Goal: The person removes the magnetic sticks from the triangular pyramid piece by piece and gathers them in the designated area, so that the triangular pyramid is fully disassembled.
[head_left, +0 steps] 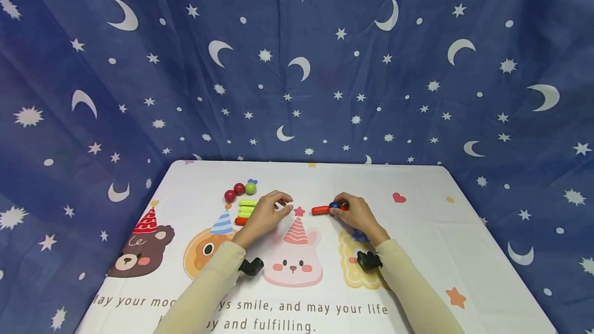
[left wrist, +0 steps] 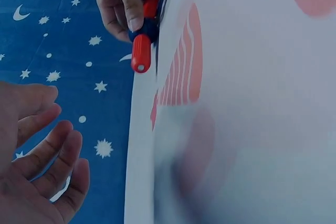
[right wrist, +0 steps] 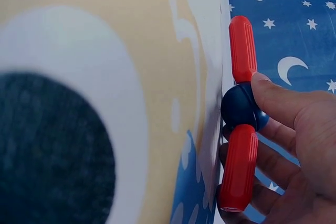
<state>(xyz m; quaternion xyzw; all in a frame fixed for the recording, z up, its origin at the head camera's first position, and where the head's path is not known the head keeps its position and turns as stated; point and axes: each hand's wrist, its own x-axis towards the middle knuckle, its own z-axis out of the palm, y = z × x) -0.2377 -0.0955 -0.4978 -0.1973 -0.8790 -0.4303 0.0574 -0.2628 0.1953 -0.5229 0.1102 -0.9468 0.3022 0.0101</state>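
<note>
My right hand [head_left: 361, 216] pinches a dark blue ball [right wrist: 237, 104] between thumb and fingers at the right of the table's middle. A red ribbed rod [right wrist: 243, 48] sticks out from one side of the ball, and a second red rod [right wrist: 239, 169] from the opposite side, nearly in line. In the left wrist view the near rod [left wrist: 140, 55] points toward my left hand [left wrist: 50, 156]. That left hand, over the table left of the ball and rods, has its fingers loosely bent, with a gap between thumb and fingertips and nothing in it.
Left of my left hand lie several yellow-green rods [head_left: 248, 203] and a red rod [head_left: 241, 221], partly behind the hand. Beyond them sit two red balls [head_left: 230, 196] and a green ball [head_left: 250, 188]. A printed white cloth [head_left: 417, 251] covers the table; a blue starry curtain [head_left: 325, 66] hangs behind.
</note>
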